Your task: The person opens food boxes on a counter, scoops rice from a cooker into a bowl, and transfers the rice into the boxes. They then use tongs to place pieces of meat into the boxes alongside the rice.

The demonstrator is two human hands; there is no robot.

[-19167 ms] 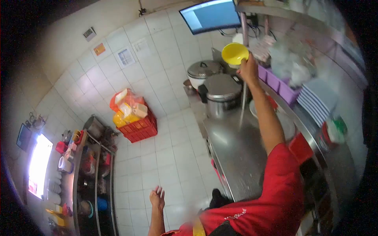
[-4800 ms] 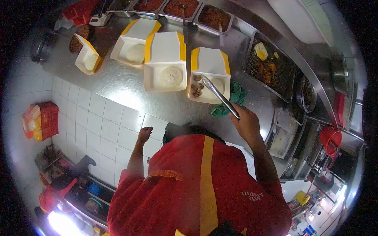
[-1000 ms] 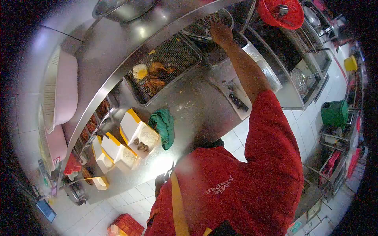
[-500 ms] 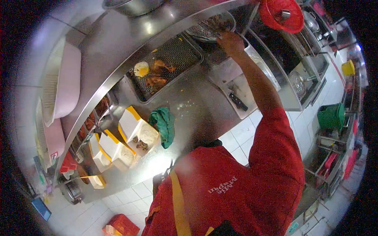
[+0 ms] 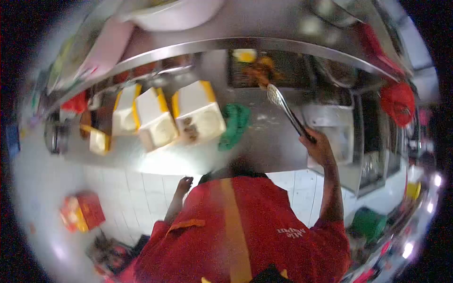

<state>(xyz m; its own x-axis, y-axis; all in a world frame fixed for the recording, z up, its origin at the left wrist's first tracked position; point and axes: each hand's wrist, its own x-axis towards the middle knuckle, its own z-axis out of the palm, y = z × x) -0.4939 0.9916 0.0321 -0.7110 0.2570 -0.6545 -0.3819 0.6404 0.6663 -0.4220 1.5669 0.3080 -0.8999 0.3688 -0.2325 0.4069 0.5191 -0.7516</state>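
Observation:
My right hand (image 5: 317, 145) is closed around the black handle of silver tongs (image 5: 293, 118). The tongs' perforated tips reach up and left to the browned fried chicken pieces (image 5: 264, 70) on the dark mesh tray (image 5: 295, 70), overlapping their lower edge. Beside the chicken lies a fried egg (image 5: 245, 55). Low by the counter's front edge, left of my body, hangs my left hand (image 5: 185, 183), small and blurred. Between the hands, on the steel counter, a green cloth (image 5: 234, 125) lies crumpled against an open takeaway box (image 5: 200, 111) holding white rice and some brown bits.
Two more open boxes with yellow edges (image 5: 155, 118) (image 5: 126, 111) stand to the left, near a small white-and-yellow box (image 5: 99, 141). A raised steel shelf edge (image 5: 226, 42) runs across the back. At right are a pale board (image 5: 332, 127) and a red basket (image 5: 398, 104).
My right hand has left the metal strainer at the back and now holds tongs over the chicken. My left hand has come into sight, and the view has turned.

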